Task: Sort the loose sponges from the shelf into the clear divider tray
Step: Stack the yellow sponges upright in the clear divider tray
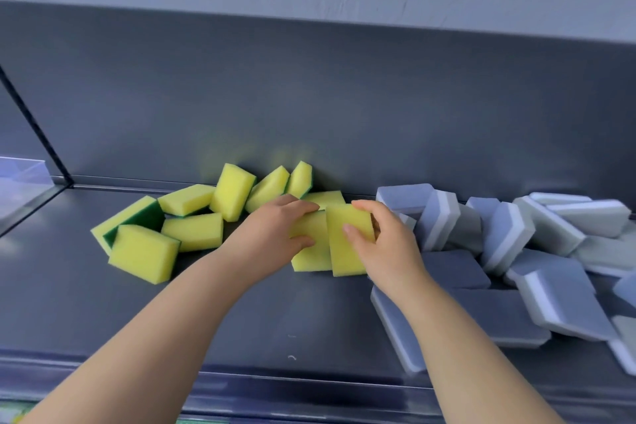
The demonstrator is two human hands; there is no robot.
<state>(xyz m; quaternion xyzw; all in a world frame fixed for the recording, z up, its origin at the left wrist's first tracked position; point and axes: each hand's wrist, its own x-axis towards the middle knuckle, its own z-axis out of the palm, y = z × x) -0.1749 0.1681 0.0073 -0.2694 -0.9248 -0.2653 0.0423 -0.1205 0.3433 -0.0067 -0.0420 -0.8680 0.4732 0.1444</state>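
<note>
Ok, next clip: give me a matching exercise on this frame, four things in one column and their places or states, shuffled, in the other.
Column one
1. left hand
2. right hand
3. grey sponges
4. clear tray

Column two
A. heaped at the right of the shelf
B. holds the right yellow sponge in its fingers
C. at the far left edge of the view
D. holds the left yellow sponge in its fingers

Pairs: 1-D, 2-B, 3-A, 4-C

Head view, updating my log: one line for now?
left hand: grips yellow sponge | right hand: grips adjacent yellow sponge
</note>
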